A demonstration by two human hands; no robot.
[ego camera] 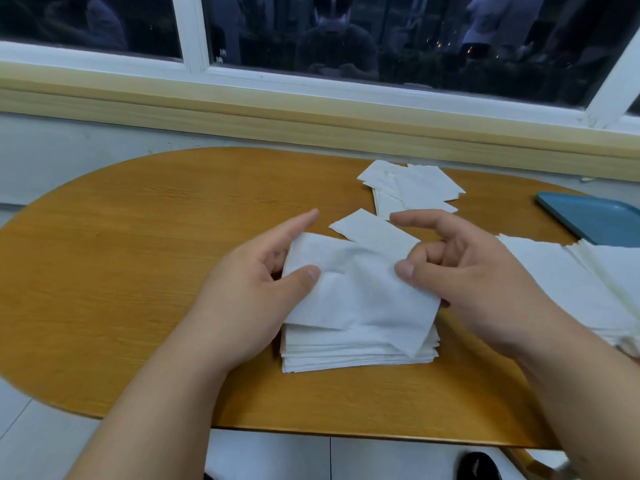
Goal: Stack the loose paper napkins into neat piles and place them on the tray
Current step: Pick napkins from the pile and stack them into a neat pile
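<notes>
A white paper napkin (360, 292) is held between both hands just above a stack of napkins (356, 355) near the table's front edge. My left hand (249, 289) pinches its left edge with thumb on top. My right hand (485, 282) pinches its right edge, index finger raised. One loose napkin (370, 228) lies just behind. A scattered heap of napkins (412, 187) sits at the back. Another pile of napkins (588, 289) lies at the right, partly under my right forearm. The blue tray (595, 216) rests at the far right edge, only partly in view.
The oval wooden table (138, 254) stands against a wall under a window sill (311, 112). Bare wood covers the table's left half. A dark shoe (479, 465) shows on the pale floor below the front edge.
</notes>
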